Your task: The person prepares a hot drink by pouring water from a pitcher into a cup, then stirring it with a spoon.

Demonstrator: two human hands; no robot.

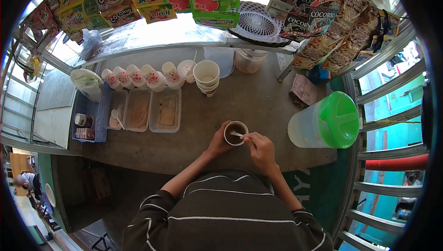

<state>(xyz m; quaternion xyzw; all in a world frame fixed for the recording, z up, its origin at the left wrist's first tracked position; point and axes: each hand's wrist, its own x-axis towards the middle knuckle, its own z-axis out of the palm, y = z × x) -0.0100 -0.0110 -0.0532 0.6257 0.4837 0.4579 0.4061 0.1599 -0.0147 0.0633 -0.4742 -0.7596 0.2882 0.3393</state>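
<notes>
Left hand (218,142): curled around the side of the white paper cup (226,134).
Right hand (261,149): fingertips pinching the white plastic spoon (237,134), its lower end in brown liquid (234,128).
Cup position: over the brown desk (207,106), between both hands; base contact cannot be confirmed.
Spill hazard: a loose left grip or hard spoon pressure on the wall could tip the cup; brisk stirring could slop liquid over the rim.
</notes>
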